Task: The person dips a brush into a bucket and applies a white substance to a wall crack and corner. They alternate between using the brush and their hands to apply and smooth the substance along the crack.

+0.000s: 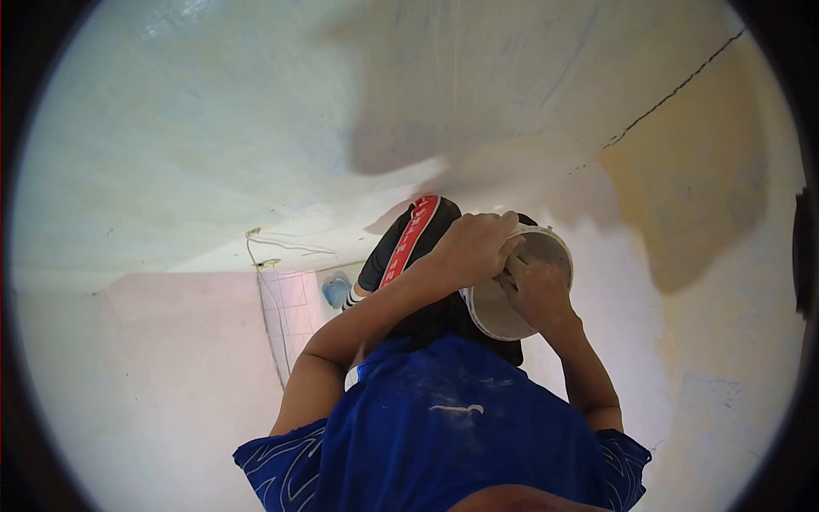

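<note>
At the far left a pale pink wall (128, 367) is seen, met above by a whitish ceiling (213, 128). Further right, loose wires (256, 247) are seen hanging where the ceiling meets the wall, above a tiled strip (286, 328); just beside the strip a small blue object (335, 290) is seen, too small to be identified.

Below the middle, a co-worker in a blue shirt (435, 435) is viewed from low down, both arms raised. A black cap with a red band (414, 239) is worn on the head. The co-worker's nearer-left hand (476, 247) is clenched over the upper rim of a white round tub (488, 317), which is held aloft just beside the cap and close under the ceiling. The co-worker's other hand (536, 292) is laid across the tub's open mouth, fingers curled; whether anything is gripped in it cannot be told. The two hands are touching each other at the rim.

To the right, a thin dark crack (674, 92) is traced across the ceiling, and a yellowish patch (699, 171) is shown on the wall below it.

The camera wearer's own hands are out of view.
</note>
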A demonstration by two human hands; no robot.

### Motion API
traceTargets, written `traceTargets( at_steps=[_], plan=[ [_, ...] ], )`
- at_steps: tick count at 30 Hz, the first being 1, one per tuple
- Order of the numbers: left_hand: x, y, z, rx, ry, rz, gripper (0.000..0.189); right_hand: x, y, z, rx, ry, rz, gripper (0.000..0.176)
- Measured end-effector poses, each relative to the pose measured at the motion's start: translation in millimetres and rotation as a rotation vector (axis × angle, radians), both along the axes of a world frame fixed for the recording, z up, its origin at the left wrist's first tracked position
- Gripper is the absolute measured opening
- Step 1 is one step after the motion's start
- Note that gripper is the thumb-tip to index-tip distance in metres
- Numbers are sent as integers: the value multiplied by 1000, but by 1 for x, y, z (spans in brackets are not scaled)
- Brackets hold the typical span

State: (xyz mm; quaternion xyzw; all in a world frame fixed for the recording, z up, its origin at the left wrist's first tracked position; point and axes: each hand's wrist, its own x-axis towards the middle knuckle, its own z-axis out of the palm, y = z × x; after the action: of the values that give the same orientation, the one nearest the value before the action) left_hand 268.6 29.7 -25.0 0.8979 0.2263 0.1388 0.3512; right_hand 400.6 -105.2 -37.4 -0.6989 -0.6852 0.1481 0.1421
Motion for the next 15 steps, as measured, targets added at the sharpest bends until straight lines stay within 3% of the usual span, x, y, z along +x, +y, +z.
traceTargets(
  at_steps=[9, 15],
  plan=[
    [14, 16, -17, -33, -70, -168, 32, -16, -4, -8, -72, -78, -237, 23],
    [12, 29, -11, -129, 29, -269, 31, -31, 1, 4, -78, -63, -292, 20]
  ],
)
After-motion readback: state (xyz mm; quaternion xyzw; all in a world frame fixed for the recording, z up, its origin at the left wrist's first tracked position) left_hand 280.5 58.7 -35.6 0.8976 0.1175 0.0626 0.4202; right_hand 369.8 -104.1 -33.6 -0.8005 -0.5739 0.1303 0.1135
